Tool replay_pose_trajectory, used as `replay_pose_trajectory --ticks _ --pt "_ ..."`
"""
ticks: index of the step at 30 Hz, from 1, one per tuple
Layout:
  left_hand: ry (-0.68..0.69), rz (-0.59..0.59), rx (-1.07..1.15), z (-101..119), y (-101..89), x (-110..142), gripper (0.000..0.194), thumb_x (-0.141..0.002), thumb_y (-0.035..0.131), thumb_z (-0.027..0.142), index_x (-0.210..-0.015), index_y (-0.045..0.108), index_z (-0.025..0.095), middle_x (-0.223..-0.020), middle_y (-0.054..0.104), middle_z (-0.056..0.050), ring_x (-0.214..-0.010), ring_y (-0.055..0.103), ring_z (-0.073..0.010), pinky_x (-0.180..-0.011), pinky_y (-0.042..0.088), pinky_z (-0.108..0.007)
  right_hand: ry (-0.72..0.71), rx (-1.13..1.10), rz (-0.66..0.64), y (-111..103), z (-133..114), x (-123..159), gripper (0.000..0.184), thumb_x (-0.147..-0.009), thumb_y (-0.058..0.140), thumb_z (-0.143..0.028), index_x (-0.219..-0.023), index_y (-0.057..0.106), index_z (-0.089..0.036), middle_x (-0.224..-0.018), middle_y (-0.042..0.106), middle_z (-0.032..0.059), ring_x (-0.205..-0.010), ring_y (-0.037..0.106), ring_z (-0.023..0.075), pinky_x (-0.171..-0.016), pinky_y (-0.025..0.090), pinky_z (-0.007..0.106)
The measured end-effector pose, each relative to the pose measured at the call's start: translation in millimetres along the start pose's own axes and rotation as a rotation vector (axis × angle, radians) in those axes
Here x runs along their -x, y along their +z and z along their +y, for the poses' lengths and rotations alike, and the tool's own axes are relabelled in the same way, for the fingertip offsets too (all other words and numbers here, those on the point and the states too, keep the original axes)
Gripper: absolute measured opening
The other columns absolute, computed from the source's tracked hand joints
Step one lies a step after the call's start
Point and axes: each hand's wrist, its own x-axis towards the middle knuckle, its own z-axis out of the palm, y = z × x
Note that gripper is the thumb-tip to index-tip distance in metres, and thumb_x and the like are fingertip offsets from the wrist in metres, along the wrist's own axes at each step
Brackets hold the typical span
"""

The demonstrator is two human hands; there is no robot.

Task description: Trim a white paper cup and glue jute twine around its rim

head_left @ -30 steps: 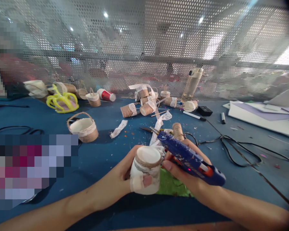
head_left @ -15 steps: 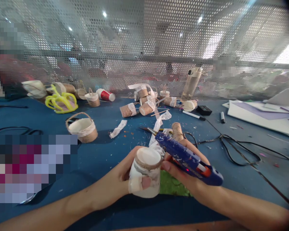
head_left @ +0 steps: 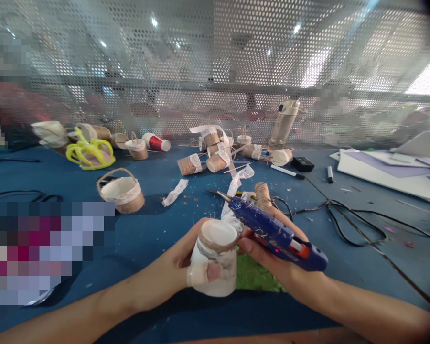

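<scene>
My left hand (head_left: 179, 260) is wrapped around a white paper cup (head_left: 218, 282), its taped thumb pressed on the near side. A band of twine (head_left: 225, 246) circles the cup just under the rim. In my right hand (head_left: 281, 265) is a blue glue gun (head_left: 263, 227), its nozzle pointing away to the upper left and a small red light showing. The right fingertips also reach the cup's right side, near a bunched white lace ribbon (head_left: 231, 217) behind it. Whether they pinch the lace is hidden. Beneath the hands lies a green mat-like piece (head_left: 256, 274).
A twine-wrapped basket cup (head_left: 131, 203) stands at left, near a lace scrap (head_left: 175, 192). Beyond the gun is a twine spool (head_left: 263, 195). Several small twine cups (head_left: 189, 165), a bottle (head_left: 284, 126) and a yellow crown-shaped piece (head_left: 89, 155) line the back. Black cable (head_left: 344, 239) runs right.
The glue gun has shifted very slightly left and up, and the cup has tilted a little. Both hands keep their hold; everything else looks the same.
</scene>
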Motion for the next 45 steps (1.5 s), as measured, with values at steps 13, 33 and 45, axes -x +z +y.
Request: replay_pose_trajectory --ticks 13,33,45 --pt "0.035 -0.063 -0.008 -1 -2.2 2 0.048 -0.084 0.073 0.044 -0.127 0.056 0.031 -0.116 0.059 -0.001 -0.110 0.051 -0.0219 -0.093 0.040 -0.033 0.083 -0.074 -0.043 -1 -4 -1 0.015 -0.084 0.076 -0.027 -0.086 0.061 -0.023 -0.080 0.065 -0.0025 -0.072 0.064 0.0138 -0.065 0.051 0.027" --pt "-0.007 -0.012 0.025 2 -1.9 -1 0.045 -0.087 0.071 0.042 -0.125 0.054 0.027 -0.124 0.063 -0.004 -0.123 0.056 -0.0270 -0.105 0.039 -0.043 0.141 -0.125 -0.026 2 5 1 0.017 -0.084 0.076 -0.029 -0.090 0.061 -0.024 -0.080 0.063 -0.0035 -0.070 0.063 0.0124 -0.065 0.055 0.024" --pt "-0.048 0.003 -0.040 0 1.3 -3 0.060 -0.082 0.076 0.046 -0.134 0.051 0.029 -0.136 0.060 -0.006 -0.125 0.052 -0.0277 -0.104 0.039 -0.041 0.081 -0.058 -0.015 1 8 3 0.018 -0.082 0.077 -0.026 -0.088 0.061 -0.024 -0.080 0.061 -0.0045 -0.070 0.059 0.0103 -0.065 0.053 0.022"
